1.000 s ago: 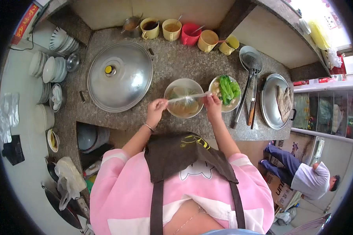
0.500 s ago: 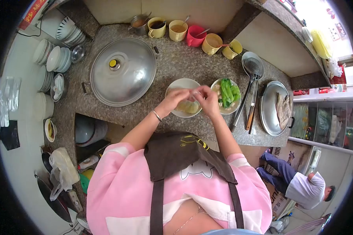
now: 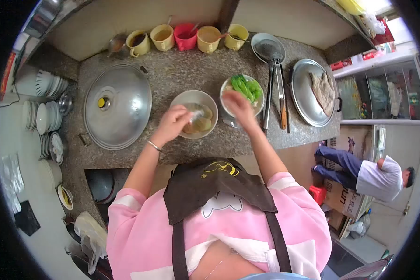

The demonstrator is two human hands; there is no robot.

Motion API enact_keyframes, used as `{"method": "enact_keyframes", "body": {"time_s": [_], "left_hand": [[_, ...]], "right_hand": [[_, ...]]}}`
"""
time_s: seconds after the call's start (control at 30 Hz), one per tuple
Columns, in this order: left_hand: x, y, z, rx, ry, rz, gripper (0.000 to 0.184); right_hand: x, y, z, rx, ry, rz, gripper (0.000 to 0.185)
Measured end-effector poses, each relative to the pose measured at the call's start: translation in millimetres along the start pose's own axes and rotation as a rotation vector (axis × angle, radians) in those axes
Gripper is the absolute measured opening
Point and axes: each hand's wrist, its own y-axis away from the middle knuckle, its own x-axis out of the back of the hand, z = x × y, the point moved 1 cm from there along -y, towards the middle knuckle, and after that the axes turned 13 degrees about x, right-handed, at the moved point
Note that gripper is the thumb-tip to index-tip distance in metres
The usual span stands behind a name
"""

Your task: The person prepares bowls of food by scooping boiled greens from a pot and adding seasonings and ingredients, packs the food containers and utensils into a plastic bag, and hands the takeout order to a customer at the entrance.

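Note:
My left hand (image 3: 173, 123) is over the left rim of a white bowl (image 3: 176, 103), its fingers pinched on a bit of clear, shiny plastic (image 3: 197, 113). Pale, yellowish pieces of food (image 3: 199, 124) lie in that bowl. My right hand (image 3: 238, 106), smeared by motion, passes over the near left side of a second bowl (image 3: 260, 106) that holds green leafy vegetables (image 3: 247, 87). Something translucent (image 3: 233, 123) shows just below the right hand; I cannot make out whether the fingers hold it.
A large domed lid (image 3: 119, 105) lies to the left. Several cups (image 3: 208, 44) with spoons line the back wall. A skimmer (image 3: 269, 50) and long-handled tools lie right of the bowls, beside another lid (image 3: 303, 93) with a cloth (image 3: 323, 91). Another person (image 3: 378, 177) is at far right.
My hands were together over the white bowl, fingers pinched on clear plastic; they have come apart, the right one moving over toward the bowl of greens. The camera view has shifted.

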Motion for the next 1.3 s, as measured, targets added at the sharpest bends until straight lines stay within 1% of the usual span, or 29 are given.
{"method": "enact_keyframes", "body": {"time_s": [0.03, 0.07, 0.1, 0.13, 0.17, 0.23, 0.3, 0.33, 0.4, 0.43, 0.47, 0.5, 0.57, 0.63, 0.67, 0.7, 0.77, 0.8, 0.83, 0.9, 0.97, 1.03, 1.07, 1.1, 1.13, 1.17, 1.2, 1.23, 1.3], "left_hand": [[-7, -2, -2, -0.049, 0.082, 0.181, 0.021], [-4, 2, 14, -0.125, -0.185, 0.466, 0.017], [-12, 9, 27, -0.120, -0.175, 0.465, 0.017], [-22, 18, 38, 0.035, -0.040, 0.462, 0.016], [-32, 26, 45, 0.189, 0.090, 0.459, 0.017], [-89, 32, 29, 0.231, 0.248, 0.096, 0.017], [-162, 18, 13, 0.530, 0.628, -0.290, 0.023], [-191, 6, 6, 0.540, 0.634, -0.272, 0.023], [-238, -10, -12, 1.028, 1.242, -0.110, 0.022], [-249, -19, -14, 1.034, 1.235, -0.095, 0.022], [-259, -28, -16, 0.975, 1.410, -0.047, 0.025], [-267, -31, -17, 0.912, 1.588, 0.003, 0.028], [-278, -30, -13, 0.866, 1.618, 0.126, 0.022], [-264, -31, 9, 0.869, 1.396, 0.282, 0.017], [-258, -32, 17, 0.882, 1.375, 0.321, 0.017], [-257, -34, 20, 0.880, 1.381, 0.344, 0.017], [-251, -47, 22, 0.731, 1.252, 0.417, 0.016], [-245, -57, 26, 0.727, 1.255, 0.429, 0.016], [-235, -70, 34, 0.677, 1.223, 0.471, 0.014], [-217, -88, 43, 0.624, 1.195, 0.523, 0.013], [-204, -91, 50, 0.420, 1.181, 0.623, 0.015], [-190, -74, 74, 0.457, 1.114, 0.684, 0.023], [-185, -56, 90, 0.382, 0.952, 0.651, 0.029], [-184, -41, 97, 0.307, 0.791, 0.614, 0.036], [-186, -29, 91, 0.288, 0.614, 0.557, 0.039], [-182, -13, 85, 0.293, 0.618, 0.556, 0.039], [-177, 3, 81, 0.291, 0.233, 0.361, 0.034], [-174, 12, 80, 0.279, -0.149, 0.162, 0.028], [-167, 20, 85, 0.267, -0.231, 0.138, 0.023]], "right_hand": [[34, 8, 26, -0.095, 0.009, 0.189, 0.029], [67, 23, 44, -0.145, 0.023, 0.445, 0.030], [95, 37, 64, -0.185, -0.172, 0.698, 0.029], [129, 56, 105, -0.272, -0.289, 0.822, 0.027], [156, 76, 138, -0.352, -0.306, 0.704, 0.034], [168, 85, 158, -0.753, -0.476, 0.524, 0.042], [172, 69, 185, -0.806, -0.707, 0.444, 0.053], [168, 53, 185, -0.850, -0.783, 0.471, 0.054], [164, 26, 205, -0.831, -0.866, 0.464, 0.054], [163, 17, 217, -0.793, -0.951, 0.480, 0.054], [163, 14, 225, -0.772, -1.043, 0.463, 0.042], [162, 15, 223, -0.784, -1.048, 0.458, 0.042], [164, 14, 209, -0.789, -0.685, 0.644, 0.024], [176, 18, 198, -0.703, -0.643, 0.658, 0.021], [179, 16, 193, -0.612, -0.606, 0.695, 0.017], [178, 7, 178, -0.616, -0.609, 0.674, 0.017], [176, -9, 142, -0.535, -0.366, 0.526, 0.011], [172, -21, 140, -0.403, -0.342, 0.471, 0.009], [169, -35, 146, -0.397, -0.344, 0.460, 0.009], [162, -61, 155, -0.224, -0.281, 0.291, 0.007], [160, -74, 121, -0.315, -0.286, 0.225, 0.008], [162, -73, 91, -0.288, -0.356, 0.184, 0.011], [167, -67, 85, -0.274, -0.341, 0.148, 0.022], [177, -61, 77, -0.276, -0.341, 0.146, 0.022], [189, -54, 66, -0.255, -0.055, -0.084, 0.023], [201, -46, 61, -0.230, 0.232, -0.314, 0.023], [212, -38, 62, -0.200, 0.416, -0.409, 0.022], [219, -28, 65, -0.200, 0.418, -0.413, 0.022], [228, -15, 67, 0.045, 0.412, -0.236, 0.018]]}}
